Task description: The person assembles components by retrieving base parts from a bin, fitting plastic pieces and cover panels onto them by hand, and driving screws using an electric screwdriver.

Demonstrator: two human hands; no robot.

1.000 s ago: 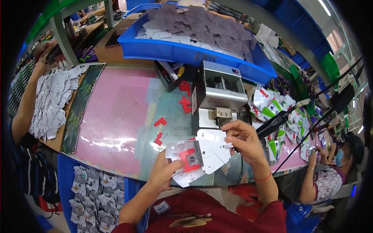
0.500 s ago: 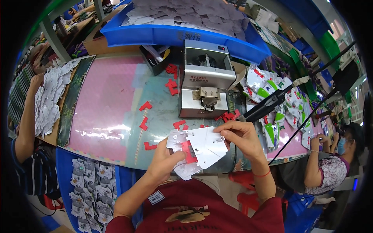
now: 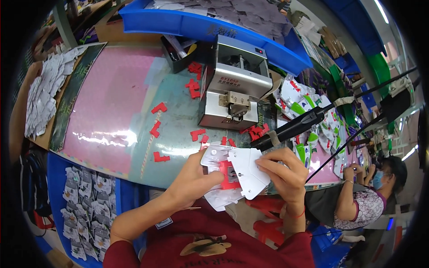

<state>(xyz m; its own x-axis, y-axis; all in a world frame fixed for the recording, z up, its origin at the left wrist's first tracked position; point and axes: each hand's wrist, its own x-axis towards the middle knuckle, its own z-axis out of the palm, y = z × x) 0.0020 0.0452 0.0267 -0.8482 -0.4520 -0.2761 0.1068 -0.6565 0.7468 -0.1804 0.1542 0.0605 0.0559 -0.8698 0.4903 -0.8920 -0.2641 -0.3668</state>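
Observation:
In front of my chest, above the table's near edge, I hold a white moulded plastic shell (image 3: 216,155). My left hand (image 3: 196,181) grips its left side, with the thumb pressed on a red L-shaped plastic piece (image 3: 229,184) set in it. A flatter white plastic panel (image 3: 251,173) lies over the shell's right part, partly covering the red piece. My right hand (image 3: 286,172) pinches this panel's right edge between thumb and fingers. Just beyond that hand hangs a black, rod-shaped power tool (image 3: 297,128).
Loose red pieces (image 3: 155,129) lie around a silver machine (image 3: 230,82). Behind stands a blue bin (image 3: 178,27) of white parts. White-and-green parts (image 3: 308,116) are heaped right; white parts (image 3: 49,91) pile left. A blue crate (image 3: 114,196) sits lower left. Co-workers sit at both sides.
My view has tilted slightly. My right fingers have shifted from the panel's upper corner lower along its right edge. The left hand keeps its grip on the shell.

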